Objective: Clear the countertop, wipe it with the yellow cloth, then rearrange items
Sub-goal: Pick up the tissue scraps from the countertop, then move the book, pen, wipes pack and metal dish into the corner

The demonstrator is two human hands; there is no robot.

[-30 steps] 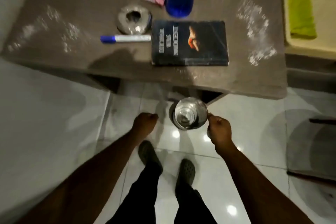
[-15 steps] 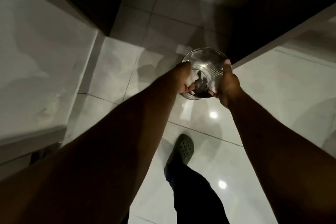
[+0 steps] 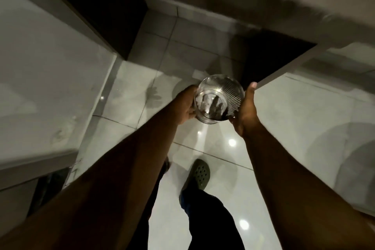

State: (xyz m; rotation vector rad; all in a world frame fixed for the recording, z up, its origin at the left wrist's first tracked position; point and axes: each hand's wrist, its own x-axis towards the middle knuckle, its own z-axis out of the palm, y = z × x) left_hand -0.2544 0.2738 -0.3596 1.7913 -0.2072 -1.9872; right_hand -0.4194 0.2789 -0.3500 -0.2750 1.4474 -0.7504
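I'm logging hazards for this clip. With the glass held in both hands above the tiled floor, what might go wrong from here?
1. The glass is held only from the sides by the left hand and right hand; a slip would likely shatter it on the hard floor tiles.
2. The counter edge juts out right beside the right hand, so a knock seems possible.

Open glossy white tiled floor [image 3: 284, 128] lies beneath and right of the hands. The grey countertop's underside edge [image 3: 294, 63] crowds just above; a pale grey cabinet side [image 3: 50, 67] blocks the left.
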